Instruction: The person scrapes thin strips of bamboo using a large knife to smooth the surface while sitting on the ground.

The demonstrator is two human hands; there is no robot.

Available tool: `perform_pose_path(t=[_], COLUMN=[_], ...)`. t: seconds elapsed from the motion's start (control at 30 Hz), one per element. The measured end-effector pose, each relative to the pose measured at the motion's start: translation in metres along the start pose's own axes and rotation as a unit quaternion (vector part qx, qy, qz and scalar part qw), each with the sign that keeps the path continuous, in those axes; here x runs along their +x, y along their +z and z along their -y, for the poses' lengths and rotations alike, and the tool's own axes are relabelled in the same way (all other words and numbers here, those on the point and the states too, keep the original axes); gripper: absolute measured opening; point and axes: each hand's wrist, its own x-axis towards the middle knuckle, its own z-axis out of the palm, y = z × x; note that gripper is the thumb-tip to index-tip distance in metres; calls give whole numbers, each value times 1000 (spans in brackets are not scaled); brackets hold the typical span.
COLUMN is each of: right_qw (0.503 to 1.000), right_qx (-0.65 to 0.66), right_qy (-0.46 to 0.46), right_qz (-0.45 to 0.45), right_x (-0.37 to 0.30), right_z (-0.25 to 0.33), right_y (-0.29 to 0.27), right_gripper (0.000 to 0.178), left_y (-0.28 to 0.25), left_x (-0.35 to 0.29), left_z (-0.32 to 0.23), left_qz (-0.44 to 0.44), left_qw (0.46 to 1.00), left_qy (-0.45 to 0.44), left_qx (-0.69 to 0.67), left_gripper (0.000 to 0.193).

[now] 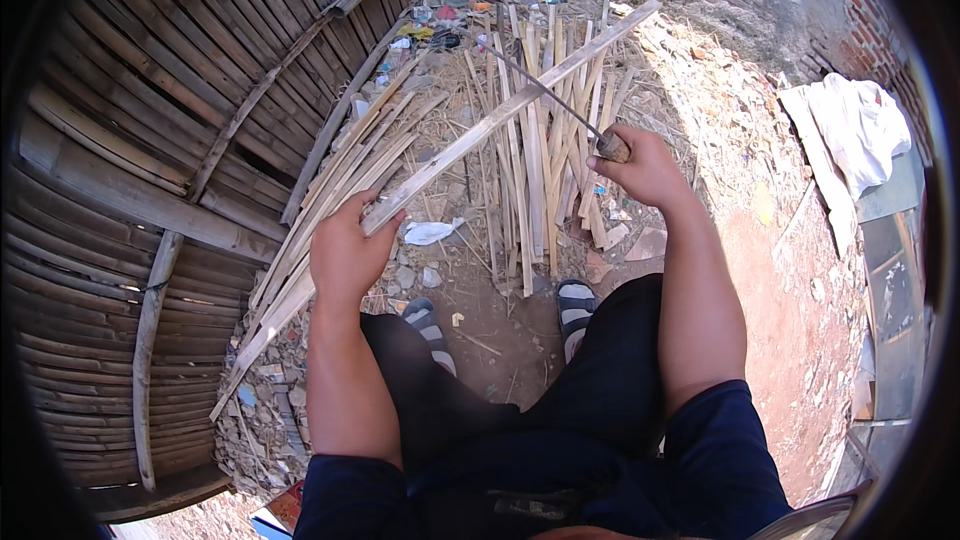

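Gripping a long pale plank (462,150) that slants away ahead, the left hand (350,252) is well apart from the right hand (648,170), which is clamped on the handle of a thin-bladed tool (613,147); its blade crosses the plank. Slats (534,180) lie beyond and between the hands.

Counting two bare hands — one left hand (350,252), one right hand (645,168). Also one long plank (455,153), one thin blade (570,110) with one wooden handle (613,147). Two heaps of wooden strips (535,180) — too overlapped to tally singly. Two striped sandals (576,308), one large white cloth (865,130).
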Motion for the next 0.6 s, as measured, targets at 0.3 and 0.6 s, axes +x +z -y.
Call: perform_pose_path(t=[0.3,0.6], right_qw=[967,999], right_qx=[-153,-18], right_qy=[-164,-10], right_qz=[121,-42], right_x=[-29,-2], right_z=[59,-2], right_y=[24,-3], right_gripper=[36,35], left_y=[6,1], left_x=[2,0], left_z=[-7,-3], left_qz=[59,18], left_qw=[998,999], left_qy=[-7,-37], left_qx=[14,-1], left_gripper=[53,52])
